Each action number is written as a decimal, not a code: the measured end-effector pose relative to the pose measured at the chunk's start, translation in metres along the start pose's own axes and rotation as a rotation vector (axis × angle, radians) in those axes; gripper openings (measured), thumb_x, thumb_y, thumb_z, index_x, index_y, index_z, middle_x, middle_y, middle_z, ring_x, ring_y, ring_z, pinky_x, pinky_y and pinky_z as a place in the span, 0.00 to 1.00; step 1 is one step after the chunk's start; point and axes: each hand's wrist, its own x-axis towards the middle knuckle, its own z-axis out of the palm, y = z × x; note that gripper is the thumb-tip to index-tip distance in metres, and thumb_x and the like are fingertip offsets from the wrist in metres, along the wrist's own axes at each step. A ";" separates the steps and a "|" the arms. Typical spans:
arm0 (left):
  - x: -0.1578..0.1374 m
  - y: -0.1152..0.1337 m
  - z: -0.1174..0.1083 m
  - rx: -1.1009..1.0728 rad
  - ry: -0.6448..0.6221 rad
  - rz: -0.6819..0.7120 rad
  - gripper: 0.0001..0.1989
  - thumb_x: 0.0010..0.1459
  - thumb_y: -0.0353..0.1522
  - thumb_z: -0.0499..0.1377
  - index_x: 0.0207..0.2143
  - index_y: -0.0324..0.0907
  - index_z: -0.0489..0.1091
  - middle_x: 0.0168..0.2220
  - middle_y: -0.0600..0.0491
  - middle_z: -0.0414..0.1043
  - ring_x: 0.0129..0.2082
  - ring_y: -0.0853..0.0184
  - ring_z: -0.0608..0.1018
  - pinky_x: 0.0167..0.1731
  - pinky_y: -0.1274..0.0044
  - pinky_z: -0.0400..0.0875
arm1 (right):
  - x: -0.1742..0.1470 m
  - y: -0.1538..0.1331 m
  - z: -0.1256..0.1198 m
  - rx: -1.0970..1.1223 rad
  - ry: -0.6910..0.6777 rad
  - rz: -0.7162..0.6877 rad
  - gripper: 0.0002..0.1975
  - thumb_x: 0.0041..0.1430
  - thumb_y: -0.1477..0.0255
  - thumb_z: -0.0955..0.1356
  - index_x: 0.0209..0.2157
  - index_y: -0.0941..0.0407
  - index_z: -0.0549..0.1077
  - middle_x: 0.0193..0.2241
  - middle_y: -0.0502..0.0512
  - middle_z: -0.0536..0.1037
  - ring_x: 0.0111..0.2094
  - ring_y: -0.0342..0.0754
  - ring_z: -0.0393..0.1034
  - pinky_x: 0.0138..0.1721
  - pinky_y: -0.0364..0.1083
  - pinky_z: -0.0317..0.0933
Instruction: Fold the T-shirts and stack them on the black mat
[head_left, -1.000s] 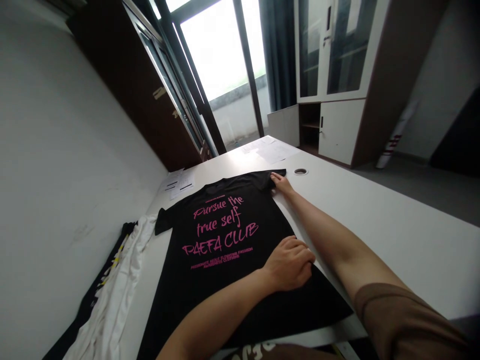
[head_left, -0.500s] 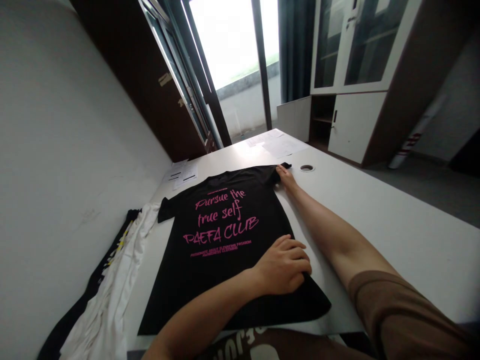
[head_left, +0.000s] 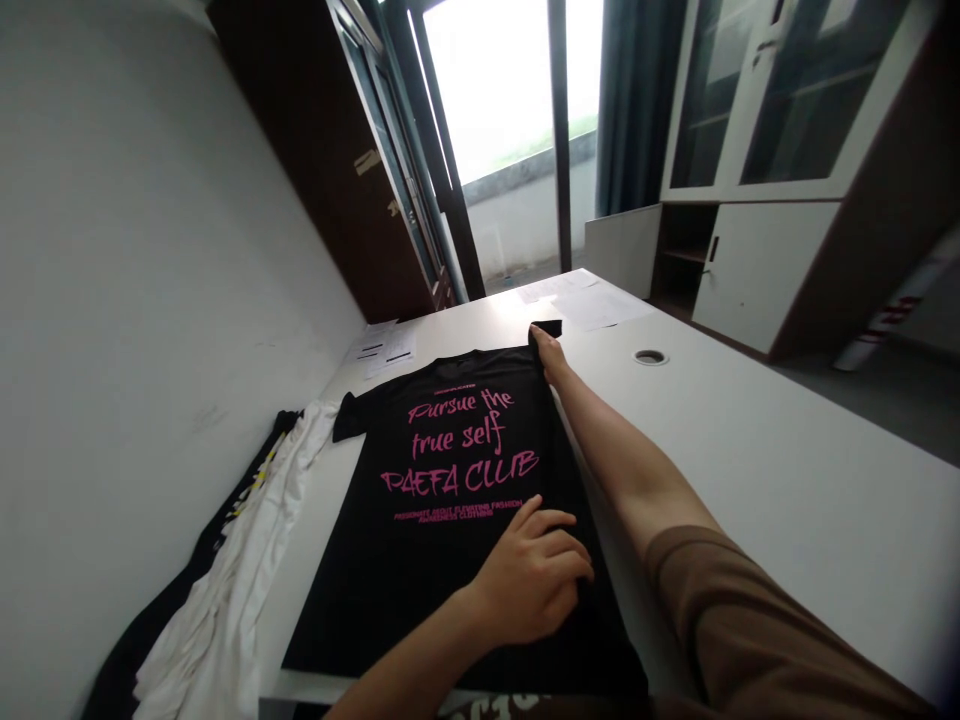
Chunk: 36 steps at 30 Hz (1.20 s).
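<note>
A black T-shirt (head_left: 450,590) with pink lettering lies spread on the white table, its collar pointing away from me. At its far right shoulder, my right hand (head_left: 550,352) is closed on the cloth, with the sleeve (head_left: 551,328) sticking out past the fingers. My left hand (head_left: 534,570) lies on the lower right part of the shirt, below the lettering, its fingers apart and loosely bent. The right side of the shirt looks turned inward along the edge between my two hands. My left forearm hides part of the lower shirt.
White cloth (head_left: 247,570) and dark garments (head_left: 180,590) lie along the wall on the left. Papers (head_left: 386,348) rest at the far left of the table (head_left: 750,480), and more sheets (head_left: 600,302) at the far end. A round cable hole (head_left: 651,357) is on the right.
My right hand has moved inward to the left with the shoulder and sleeve. My left hand has shifted in from the side edge and its fingers have spread. The camera view has turned slightly.
</note>
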 end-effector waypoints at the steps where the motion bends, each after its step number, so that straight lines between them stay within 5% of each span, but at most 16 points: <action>1: -0.006 -0.001 -0.001 -0.015 0.020 -0.030 0.12 0.65 0.28 0.52 0.45 0.46 0.73 0.50 0.57 0.78 0.66 0.64 0.64 0.72 0.62 0.40 | 0.003 0.000 0.012 0.032 0.011 0.000 0.26 0.68 0.57 0.63 0.59 0.57 0.72 0.59 0.59 0.75 0.60 0.48 0.68 0.63 0.50 0.60; 9: -0.047 -0.011 -0.012 -0.126 0.241 -0.250 0.15 0.58 0.21 0.49 0.38 0.45 0.71 0.46 0.54 0.78 0.62 0.62 0.69 0.69 0.58 0.52 | 0.011 -0.007 0.112 0.000 -0.104 -0.024 0.32 0.70 0.54 0.57 0.64 0.59 0.68 0.64 0.61 0.69 0.65 0.50 0.62 0.66 0.52 0.56; 15: -0.077 -0.020 -0.017 -0.161 0.342 -0.348 0.14 0.59 0.21 0.47 0.35 0.44 0.68 0.39 0.51 0.75 0.51 0.62 0.74 0.58 0.63 0.65 | 0.000 -0.017 0.184 -0.149 -0.241 -0.063 0.30 0.73 0.61 0.53 0.68 0.59 0.63 0.68 0.58 0.63 0.70 0.49 0.54 0.70 0.53 0.46; 21: -0.100 -0.022 -0.026 -0.129 0.286 -0.458 0.12 0.57 0.22 0.48 0.33 0.44 0.68 0.36 0.51 0.74 0.44 0.61 0.72 0.48 0.67 0.68 | -0.038 -0.020 0.239 -0.321 -0.533 -0.058 0.33 0.67 0.53 0.65 0.65 0.59 0.68 0.67 0.62 0.65 0.69 0.55 0.55 0.69 0.49 0.46; 26: -0.110 -0.020 -0.030 -0.123 0.210 -0.453 0.10 0.64 0.33 0.52 0.43 0.45 0.72 0.46 0.49 0.75 0.51 0.58 0.71 0.55 0.64 0.65 | -0.074 -0.005 0.245 -0.481 -0.747 -0.112 0.30 0.65 0.51 0.67 0.61 0.53 0.73 0.62 0.57 0.72 0.65 0.57 0.63 0.66 0.51 0.54; 31: -0.113 -0.021 -0.020 -0.131 0.067 -0.355 0.15 0.66 0.45 0.55 0.42 0.44 0.72 0.39 0.51 0.74 0.43 0.60 0.73 0.53 0.66 0.63 | -0.093 0.004 0.228 -0.647 -0.727 -0.237 0.24 0.68 0.58 0.65 0.60 0.53 0.74 0.62 0.58 0.72 0.63 0.58 0.64 0.63 0.52 0.56; 36: -0.116 -0.025 -0.012 0.047 -0.117 -0.316 0.18 0.58 0.46 0.67 0.45 0.46 0.71 0.44 0.52 0.72 0.44 0.61 0.71 0.47 0.70 0.63 | -0.112 0.005 0.202 -0.857 -0.671 -0.312 0.23 0.66 0.58 0.67 0.59 0.52 0.74 0.61 0.61 0.71 0.61 0.63 0.65 0.60 0.56 0.60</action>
